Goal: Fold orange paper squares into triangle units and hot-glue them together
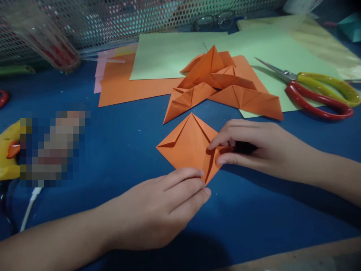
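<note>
On the blue tabletop (pixel 113 150), near center, lies the folded orange sheet (pixel 187 145), the ref. pt. for all below. R hand (pixel 262 148) pinches its R edge btwn thumb & fingers; L hand (pixel 166 205) has fingers together over its near edge, can't tell if gripping. Tabletop shows to sheet's L & near side; table edge (pixel 316 254) is beyond R hand's side, toward viewer. Just beyond sheet: orange folded pieces (pixel 213 71), limiting room there.

Farther back, green paper (pixel 160 56) & flat orange paper (pixel 121 84); back R, scissors (pixel 290 77) w/ red & yellow handles. Back L, clear cup (pixel 63 56) w/ red inside; far L, pixelated item (pixel 56 150) w/ white cable (pixel 31 203). Perforated panel (pixel 113 22) at rear, eyeglasses (pixel 216 20) near it.

Sheet looks diamond-shaped, corners pointed, w/ narrow flaps folded in along edges.
</note>
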`<state>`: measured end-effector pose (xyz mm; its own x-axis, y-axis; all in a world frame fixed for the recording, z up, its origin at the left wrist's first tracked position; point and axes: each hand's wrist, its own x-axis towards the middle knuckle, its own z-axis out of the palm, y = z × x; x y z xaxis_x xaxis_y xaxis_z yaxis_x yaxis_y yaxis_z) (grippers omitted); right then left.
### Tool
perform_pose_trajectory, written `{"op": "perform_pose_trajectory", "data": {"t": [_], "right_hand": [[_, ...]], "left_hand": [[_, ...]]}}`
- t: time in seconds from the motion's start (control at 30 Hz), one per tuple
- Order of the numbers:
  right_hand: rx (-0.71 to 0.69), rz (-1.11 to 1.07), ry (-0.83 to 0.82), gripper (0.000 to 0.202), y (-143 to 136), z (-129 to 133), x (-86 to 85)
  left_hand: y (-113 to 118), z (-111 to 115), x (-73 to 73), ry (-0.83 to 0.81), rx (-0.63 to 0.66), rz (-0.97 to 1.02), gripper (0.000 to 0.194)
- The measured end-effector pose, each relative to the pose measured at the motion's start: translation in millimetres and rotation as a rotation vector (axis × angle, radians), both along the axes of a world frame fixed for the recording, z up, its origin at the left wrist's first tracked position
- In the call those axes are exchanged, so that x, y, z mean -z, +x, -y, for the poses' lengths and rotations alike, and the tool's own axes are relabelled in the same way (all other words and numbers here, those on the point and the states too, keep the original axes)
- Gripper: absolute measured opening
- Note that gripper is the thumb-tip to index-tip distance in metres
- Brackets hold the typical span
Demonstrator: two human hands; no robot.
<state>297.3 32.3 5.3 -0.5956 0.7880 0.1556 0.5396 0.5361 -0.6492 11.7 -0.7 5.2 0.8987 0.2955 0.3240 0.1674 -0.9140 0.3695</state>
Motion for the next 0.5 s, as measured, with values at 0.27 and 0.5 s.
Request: {"op": "perform_pose_trajectory", "data": {"t": [0.27, 0.5], "right_hand": [[0.033, -0.007, 0.083, 0.036, -0.5, 3.1, 4.0], [0.022, -0.001, 0.106, 0.032, -1.6, 4.3, 5.9]], "left_hand": [[-0.1, -2.2, 2.6, 0.062, 0.007, -0.014, 0.031], [0.6, -3.7, -2.7, 0.103, 0.029, -0.043, 0.033]]}}
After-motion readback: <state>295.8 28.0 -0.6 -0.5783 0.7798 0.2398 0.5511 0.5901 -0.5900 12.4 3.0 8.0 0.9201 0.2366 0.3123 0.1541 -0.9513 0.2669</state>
